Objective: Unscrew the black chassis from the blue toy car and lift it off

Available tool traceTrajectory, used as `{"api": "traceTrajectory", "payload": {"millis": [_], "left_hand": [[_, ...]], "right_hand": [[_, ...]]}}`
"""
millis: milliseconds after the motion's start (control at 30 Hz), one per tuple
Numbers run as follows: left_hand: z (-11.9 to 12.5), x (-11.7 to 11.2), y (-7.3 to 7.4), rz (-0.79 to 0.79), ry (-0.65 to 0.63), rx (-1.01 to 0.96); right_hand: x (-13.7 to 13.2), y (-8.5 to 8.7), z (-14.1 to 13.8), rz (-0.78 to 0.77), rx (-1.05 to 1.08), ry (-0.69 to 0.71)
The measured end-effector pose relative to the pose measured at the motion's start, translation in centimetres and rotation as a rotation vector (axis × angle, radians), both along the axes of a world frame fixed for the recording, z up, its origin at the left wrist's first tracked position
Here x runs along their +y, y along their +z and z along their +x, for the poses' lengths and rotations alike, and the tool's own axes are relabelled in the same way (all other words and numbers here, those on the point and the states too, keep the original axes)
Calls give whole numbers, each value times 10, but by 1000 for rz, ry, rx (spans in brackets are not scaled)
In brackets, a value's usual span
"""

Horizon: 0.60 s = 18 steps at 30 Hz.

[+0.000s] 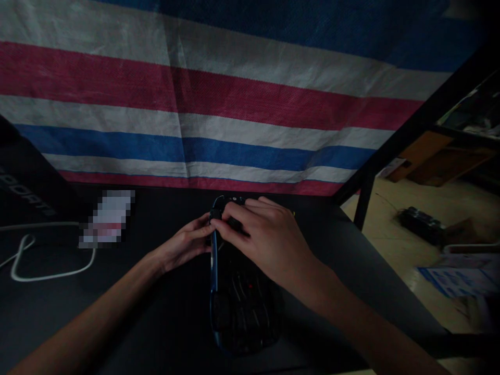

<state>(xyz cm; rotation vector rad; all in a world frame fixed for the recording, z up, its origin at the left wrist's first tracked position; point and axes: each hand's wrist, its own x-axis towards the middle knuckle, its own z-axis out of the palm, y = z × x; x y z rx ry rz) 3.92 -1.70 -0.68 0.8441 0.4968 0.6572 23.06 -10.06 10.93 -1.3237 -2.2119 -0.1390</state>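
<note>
1. Dim room, dark table w/ a striped tarp hung behind it. I take the shoe as landmark for everything below.
2. Shoe: black, blue trim along its left edge, lying on the table, centre of view, sole side seems up, toe/heel hard to tell in this light.
3. Left hand: at the shoe's far end, left side, fingertips pressed together on a small dark bit at the top of the blue trim. Looks like a pinch, not a full grasp.
4. Right hand: over the shoe's far end, coming from the right, fingers curled down, thumb + index closed on the same spot, touching the left fingertips. Palm covers the part beneath, so I can't tell exactly what's pinched, maybe a lace or loop.
5. Progress, my read: both hands are mid-work at that far end; nothing looks finished. Near end of the shoe is untouched, no hand on it.
6. White cable: well left of the shoe, looped on the table.
7. Blurred card: left of the shoe, nearer the tarp.
8. Floor clutter: right of the shoe, past the table leg.
</note>
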Motion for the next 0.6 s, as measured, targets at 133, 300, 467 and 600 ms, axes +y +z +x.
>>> {"api": "traceTrajectory", "payload": {"millis": [133, 300, 467, 600], "left_hand": [[0, 0, 1, 1, -7, -36], [1, -1, 4, -17, -8, -35], [1, -1, 3, -7, -23, -28], [2, -3, 7, -4, -14, -37]], "right_hand": [[8, 14, 2, -181, 9, 173], [11, 20, 4, -250, 19, 232], [4, 17, 3, -198, -71, 150], [0, 16, 6, -218, 20, 262]]}}
